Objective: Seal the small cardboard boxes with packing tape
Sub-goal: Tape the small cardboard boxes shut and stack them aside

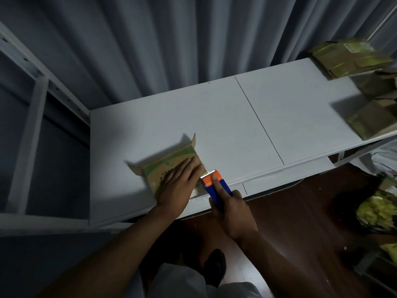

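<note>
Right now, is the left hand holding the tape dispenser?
No, the left hand lies flat on the small cardboard box; the right hand grips the tape dispenser.

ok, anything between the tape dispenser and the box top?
Nothing separate. The tape dispenser in the right hand sits at the cardboard box edge; only the left hand, flat on top, lies ahead.

Grey curtain [171, 39] behind white table [300, 108]; white shelf frame [28, 117] left; yellowish bags, perhaps [376, 211], on floor
</note>
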